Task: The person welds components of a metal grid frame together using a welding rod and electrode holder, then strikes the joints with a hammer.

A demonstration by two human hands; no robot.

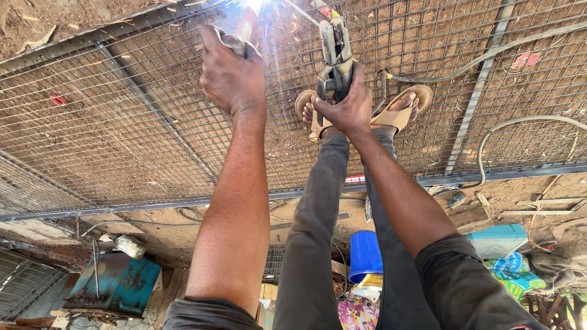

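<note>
Two hands are busy over the wire mesh panel (122,134) lying on the dirt: the left hand (229,76) is wrapped around a metal tool (239,38), the right hand (348,107) clamped on the electrode holder (335,52). The welding arc (254,5) blazes at the panel's far frame edge, so welding looks mid-way; which joints are finished I cannot tell.

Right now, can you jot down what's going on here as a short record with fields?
Place: outdoor dirt yard
Work surface: wire mesh panel in a metal frame, lying on the ground
Left hand: grips a welding holder, bright spark at its tip
Right hand: holds locking pliers on the mesh
Feet: sandals standing on the mesh
Nearby: blue bucket, blue metal box, cables
</note>
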